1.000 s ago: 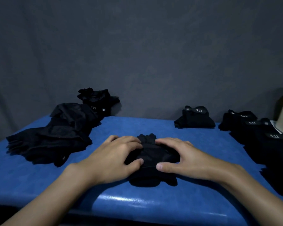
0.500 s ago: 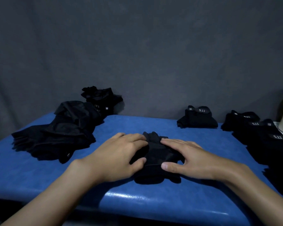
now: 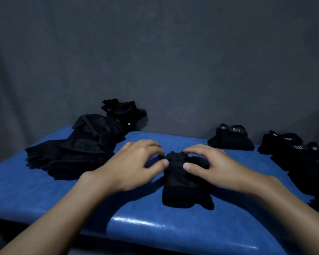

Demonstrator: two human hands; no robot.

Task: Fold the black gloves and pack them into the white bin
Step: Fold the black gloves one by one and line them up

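Head view: 2 hands hold 1 black glove point(image 3: 180, 183) in the middle of the blue worktop point(image 3: 44, 196).
The left hand point(image 3: 133, 166) and the right hand point(image 3: 214, 168) both curl over the far end of the glove. Thumbs and fingers pinch the bunched cloth, so each grip is closed on it. The near end of the glove lies flat, close to the front edge. A messy pile of black gloves point(image 3: 77, 150) sits on the left side. Folded gloves point(image 3: 230, 138) (some show a small white "5.11" mark) sit on the right side, apart from the hands.
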